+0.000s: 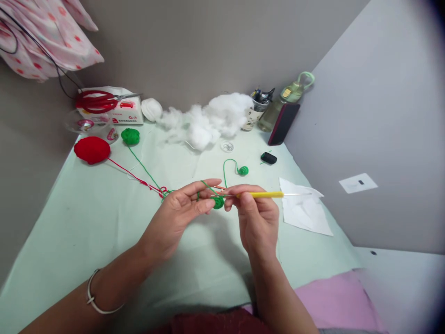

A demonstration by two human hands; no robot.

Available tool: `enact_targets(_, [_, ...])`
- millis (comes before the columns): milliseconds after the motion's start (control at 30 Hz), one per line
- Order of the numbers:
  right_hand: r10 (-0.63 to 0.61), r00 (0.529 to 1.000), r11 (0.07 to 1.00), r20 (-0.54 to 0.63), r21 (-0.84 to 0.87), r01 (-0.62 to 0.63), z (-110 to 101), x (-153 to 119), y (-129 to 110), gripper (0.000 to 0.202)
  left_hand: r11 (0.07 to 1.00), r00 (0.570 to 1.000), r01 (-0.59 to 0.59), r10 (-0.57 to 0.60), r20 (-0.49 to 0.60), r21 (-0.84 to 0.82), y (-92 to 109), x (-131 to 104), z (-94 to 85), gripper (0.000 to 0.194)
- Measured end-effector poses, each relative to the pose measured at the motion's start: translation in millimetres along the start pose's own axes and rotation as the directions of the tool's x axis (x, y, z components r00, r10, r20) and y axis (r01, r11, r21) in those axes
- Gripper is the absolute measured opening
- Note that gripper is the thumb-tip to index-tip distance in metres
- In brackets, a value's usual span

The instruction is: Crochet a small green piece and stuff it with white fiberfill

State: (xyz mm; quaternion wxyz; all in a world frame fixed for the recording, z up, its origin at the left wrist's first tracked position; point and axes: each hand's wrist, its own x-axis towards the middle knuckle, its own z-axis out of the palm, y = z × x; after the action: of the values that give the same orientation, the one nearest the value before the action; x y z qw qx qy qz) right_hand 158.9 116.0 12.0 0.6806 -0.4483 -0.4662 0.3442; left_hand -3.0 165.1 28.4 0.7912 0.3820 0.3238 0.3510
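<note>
Between thumb and fingers my left hand [184,208] pinches a small green crochet piece [218,202], with green yarn running over its raised index finger. My right hand [259,218] grips a crochet hook [262,195] by its yellow handle; the thin metal tip reaches left to the crochet piece. The yarn leads back from my left hand to a green yarn ball [130,136]. Beyond my hands lies a second small green crochet piece [243,171] with a curling yarn tail. An orange tool, partly hidden, shows just behind my fingers.
A red yarn ball [92,150] sits at the left, near red-handled scissors [97,101] on a tissue pack [130,116]. White stuffing [208,123] lies along the back wall. At the right are a pen cup [255,113], a bottle [278,109], a phone [284,124] and white paper [304,211].
</note>
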Motion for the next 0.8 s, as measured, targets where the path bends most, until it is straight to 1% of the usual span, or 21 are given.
enact_targets(100, [0.036, 0.999, 0.998, 0.015, 0.048, -0.036, -3, 1, -2, 0.020, 1.000, 1.000, 0.009, -0.009, -0.017, 0.015, 3, -1, -1.1, 0.029])
enact_targets(200, [0.009, 1.000, 1.000, 0.020, -0.011, -0.009, -2, 0, -5, 0.022, 0.999, 1.000, -0.002, 0.003, -0.031, 0.035, 3, -2, -2.1, 0.029])
enact_targets(267, [-0.058, 0.998, 0.993, 0.023, -0.101, 0.060, -1, -1, -8, 0.020, 0.998, 0.999, -0.021, 0.024, -0.045, 0.062, 2, -2, -2.9, 0.030])
enact_targets(333, [-0.166, 0.984, 0.959, 0.060, -0.224, 0.176, -1, -3, -9, 0.021, 0.994, 0.997, -0.041, 0.048, -0.065, 0.103, 1, -2, -3.4, 0.031])
enact_targets(367, [-0.227, 0.969, 0.925, 0.099, -0.289, 0.247, -1, -4, -9, 0.022, 0.990, 0.995, -0.051, 0.061, -0.080, 0.128, 0, -2, -3.5, 0.032])
enact_targets(433, [-0.332, 0.921, 0.835, 0.203, -0.391, 0.387, -2, -5, -9, 0.025, 0.980, 0.988, -0.079, 0.102, -0.119, 0.185, -2, -2, -2.8, 0.032])
enact_targets(533, [-0.422, 0.849, 0.696, 0.319, -0.486, 0.528, -2, -8, -3, 0.030, 0.957, 0.970, -0.129, 0.176, -0.168, 0.259, -5, -3, -0.1, 0.030])
enact_targets(600, [-0.485, 0.800, 0.574, 0.352, -0.562, 0.595, -1, -11, 1, 0.032, 0.967, 0.971, -0.132, 0.170, -0.165, 0.218, -5, -3, 1.4, 0.036])
enact_targets(633, [-0.508, 0.779, 0.514, 0.368, -0.596, 0.617, -1, -13, 3, 0.033, 0.981, 0.980, -0.108, 0.132, -0.148, 0.158, -5, -3, 1.7, 0.041])
enact_targets(667, [-0.521, 0.767, 0.477, 0.375, -0.617, 0.626, 0, -13, 4, 0.035, 0.995, 0.991, -0.062, 0.072, -0.117, 0.081, -4, -2, 1.5, 0.044])
enact_targets(700, [-0.522, 0.772, 0.482, 0.363, -0.621, 0.618, 1, -14, 3, 0.036, 1.000, 0.997, -0.002, 0.001, -0.076, -0.003, -3, -1, 0.7, 0.045])
enact_targets(733, [-0.509, 0.797, 0.534, 0.324, -0.607, 0.588, 1, -13, 2, 0.036, 0.995, 0.997, 0.063, -0.065, -0.034, -0.077, -2, 0, -0.4, 0.044])
enact_targets(767, [-0.474, 0.839, 0.624, 0.267, -0.571, 0.534, 1, -11, 1, 0.034, 0.984, 0.993, 0.117, -0.117, 0.002, -0.134, -1, 1, -1.8, 0.041])
enact_targets(800, [-0.419, 0.887, 0.732, 0.192, -0.506, 0.456, 1, -8, -1, 0.030, 0.973, 0.988, 0.154, -0.152, 0.025, -0.169, 0, 1, -3.4, 0.037])
